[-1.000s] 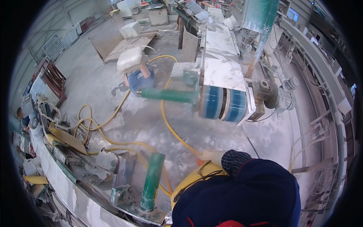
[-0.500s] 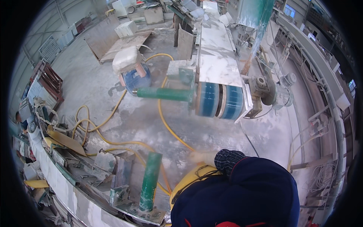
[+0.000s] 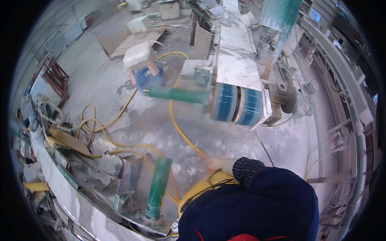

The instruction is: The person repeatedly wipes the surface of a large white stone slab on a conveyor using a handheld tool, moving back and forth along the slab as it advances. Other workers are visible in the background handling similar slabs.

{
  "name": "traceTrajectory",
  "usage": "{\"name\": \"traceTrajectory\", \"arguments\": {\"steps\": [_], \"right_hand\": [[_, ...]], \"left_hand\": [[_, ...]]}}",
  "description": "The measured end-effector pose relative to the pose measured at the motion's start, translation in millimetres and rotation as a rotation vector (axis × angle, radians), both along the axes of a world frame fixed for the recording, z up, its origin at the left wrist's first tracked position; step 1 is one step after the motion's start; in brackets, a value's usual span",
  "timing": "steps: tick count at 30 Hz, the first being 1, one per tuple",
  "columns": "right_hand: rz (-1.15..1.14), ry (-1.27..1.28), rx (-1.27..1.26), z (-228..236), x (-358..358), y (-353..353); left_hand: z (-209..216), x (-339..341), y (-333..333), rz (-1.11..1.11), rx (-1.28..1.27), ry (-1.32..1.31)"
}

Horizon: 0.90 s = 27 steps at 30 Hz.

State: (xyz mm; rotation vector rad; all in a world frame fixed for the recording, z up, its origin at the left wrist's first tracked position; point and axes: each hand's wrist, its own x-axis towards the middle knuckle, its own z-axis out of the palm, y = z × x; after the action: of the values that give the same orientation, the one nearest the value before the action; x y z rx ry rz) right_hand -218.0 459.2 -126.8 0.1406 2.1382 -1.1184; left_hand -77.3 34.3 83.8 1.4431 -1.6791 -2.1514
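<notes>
My right hand [image 3: 217, 164], in a pale glove, reaches in from the lower right with a patterned cuff [image 3: 246, 169] and navy sleeve. It is closed on a yellow hose [image 3: 183, 134], which runs down to it across the wet grey floor. Part of the grip is hidden and somewhat blurred. Below the hand lies the yellow apron [image 3: 211, 182] with a dark cord, against my body. My left hand does not show. A green upright post [image 3: 158, 188] stands on a metal base left of the apron.
Ahead, a conveyor-like machine [image 3: 237, 66] carries a white marbled slab, with blue rollers [image 3: 236, 105], a green horizontal bar [image 3: 177, 95] and a motor [image 3: 301, 105]. A padded blue stool [image 3: 148, 78] stands left of it. Scrap pieces [image 3: 110, 164] line the left edge.
The view has shifted a little, so the machine and stool sit slightly farther right and higher. My right hand keeps its grip on the hose, appearing slightly farther right.
</notes>
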Motion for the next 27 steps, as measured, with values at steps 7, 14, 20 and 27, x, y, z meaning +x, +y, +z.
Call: {"name": "traceTrajectory", "arguments": {"steps": [7, 14, 20, 27], "right_hand": [[0.032, 0.033, -0.018, 12, -14, -14], [0.033, 0.126, 0.023, 18, -20, -26], [0.048, -0.1, -0.182, 72, -28, -25], [0.124, -0.187, -0.065, 83, -35, 4]], "left_hand": [[-1, 13, -10, 0.078, 0.011, 0.033], [2, 30, -34, 0.196, 0.015, 0.088], [21, 115, -87, 0.595, 0.007, 0.356], [35, 192, -59, 1.017, 0.059, 0.705]]}}
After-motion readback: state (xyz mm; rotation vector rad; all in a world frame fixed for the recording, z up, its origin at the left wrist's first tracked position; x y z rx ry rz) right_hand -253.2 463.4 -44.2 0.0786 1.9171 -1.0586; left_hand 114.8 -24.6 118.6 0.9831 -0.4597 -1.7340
